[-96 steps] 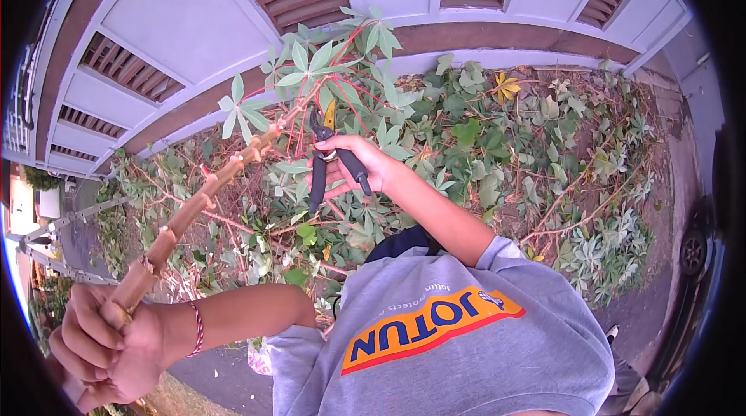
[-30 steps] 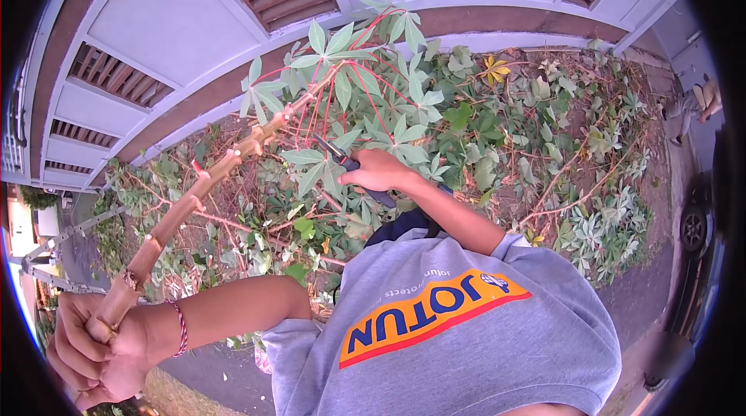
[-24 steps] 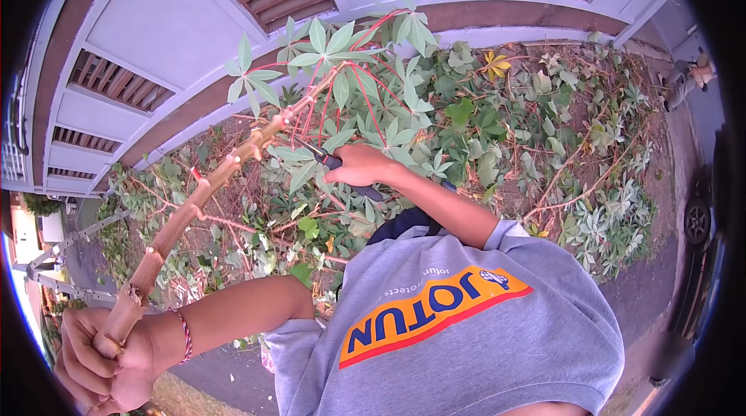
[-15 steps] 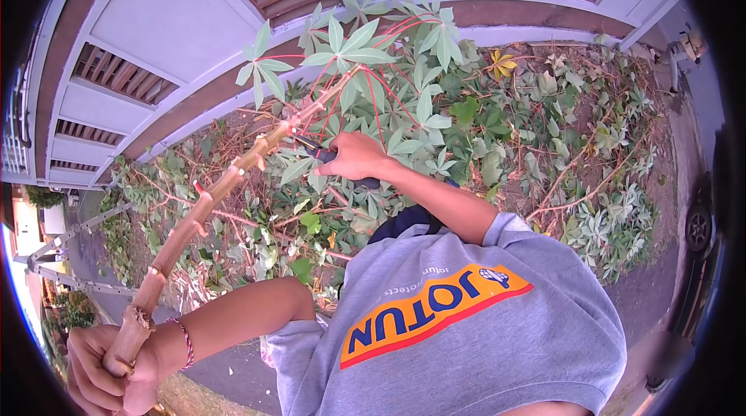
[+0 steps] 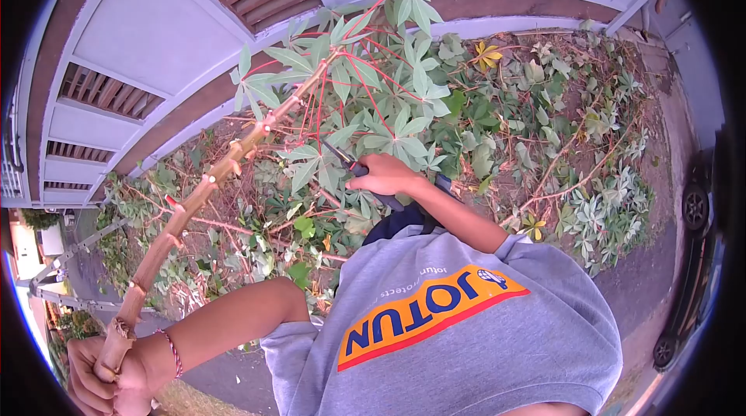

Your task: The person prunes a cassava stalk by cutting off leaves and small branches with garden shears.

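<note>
A thick brown stem (image 5: 203, 187) slants from the lower left to the upper middle, with short cut stubs along it. My left hand (image 5: 109, 385) is wrapped round its lower end. Green lobed leaves on red stalks (image 5: 373, 66) spread from the upper end. To the right of the stem, below these leaves, my right hand (image 5: 386, 175) is closed on a dark-handled cutting tool (image 5: 342, 156). Its narrow blades point up and left, apart from the stem; the handle is partly hidden by my fingers.
Cut branches and leaves (image 5: 536, 136) cover the ground ahead. Beyond them stands a pale wall (image 5: 124, 27) with brown slatted vents. A metal ladder (image 5: 78, 303) is at the left, and a dark vehicle (image 5: 688, 268) at the right edge.
The stem has shifted left in view, its leafy end with it. My right hand and the cutting tool have moved down and right, away from the stem.
</note>
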Available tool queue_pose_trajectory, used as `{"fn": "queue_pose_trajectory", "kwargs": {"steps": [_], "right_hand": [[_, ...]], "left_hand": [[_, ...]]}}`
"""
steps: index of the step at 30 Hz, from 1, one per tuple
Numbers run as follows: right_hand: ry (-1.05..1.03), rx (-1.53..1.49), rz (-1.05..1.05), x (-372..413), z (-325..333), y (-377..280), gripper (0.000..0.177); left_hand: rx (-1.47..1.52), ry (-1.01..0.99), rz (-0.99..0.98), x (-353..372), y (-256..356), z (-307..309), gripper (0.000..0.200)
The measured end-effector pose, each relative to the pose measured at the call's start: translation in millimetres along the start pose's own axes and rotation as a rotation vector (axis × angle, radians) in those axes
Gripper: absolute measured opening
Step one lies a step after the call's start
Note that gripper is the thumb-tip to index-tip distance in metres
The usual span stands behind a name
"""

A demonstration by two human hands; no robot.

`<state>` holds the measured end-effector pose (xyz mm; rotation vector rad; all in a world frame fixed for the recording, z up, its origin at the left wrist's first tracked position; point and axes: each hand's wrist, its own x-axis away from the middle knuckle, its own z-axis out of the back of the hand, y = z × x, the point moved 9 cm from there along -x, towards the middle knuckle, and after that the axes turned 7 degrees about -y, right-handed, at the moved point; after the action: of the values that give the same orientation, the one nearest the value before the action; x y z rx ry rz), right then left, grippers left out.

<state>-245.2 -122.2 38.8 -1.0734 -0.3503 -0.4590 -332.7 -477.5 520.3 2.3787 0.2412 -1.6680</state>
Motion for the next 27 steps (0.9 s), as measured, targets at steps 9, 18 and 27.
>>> {"fn": "queue_pose_trajectory", "kwargs": {"steps": [9,18,27], "right_hand": [[0.225,0.054,-0.049,18,51,-13,0.050],[0.286,0.147,-0.075,12,118,-33,0.051],[0.360,0.399,-0.131,3,129,-38,0.047]], "left_hand": [[-0.075,0.057,-0.077,-5,14,-2,0.049],[-0.039,-0.684,0.450,9,-39,-67,0.045],[0.021,-0.672,0.474,6,-62,-81,0.040]]}}
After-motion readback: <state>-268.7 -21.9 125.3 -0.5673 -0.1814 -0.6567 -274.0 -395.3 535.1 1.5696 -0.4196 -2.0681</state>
